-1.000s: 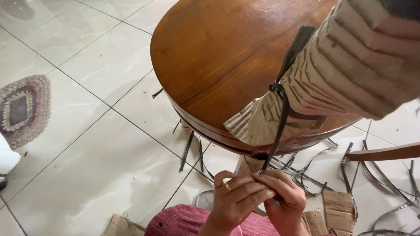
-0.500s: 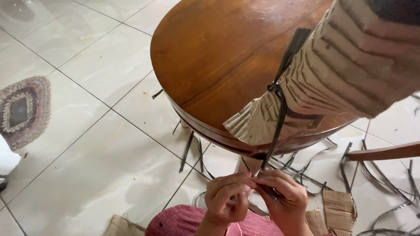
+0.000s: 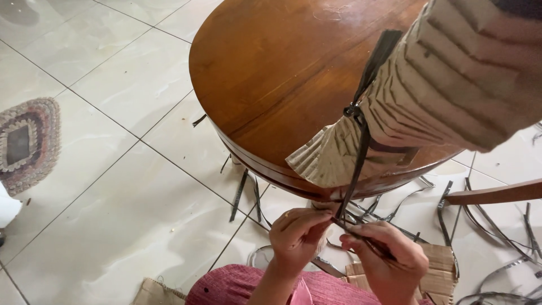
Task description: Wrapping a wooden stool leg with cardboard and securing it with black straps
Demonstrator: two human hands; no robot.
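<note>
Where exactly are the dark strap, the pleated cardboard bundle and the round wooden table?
dark strap [image 3: 357,164]: head view, on the stretch hanging from the knot toward the hands.
pleated cardboard bundle [image 3: 451,85]: head view, on its ribbed side.
round wooden table [image 3: 271,68]: head view, on the bare top.
</note>
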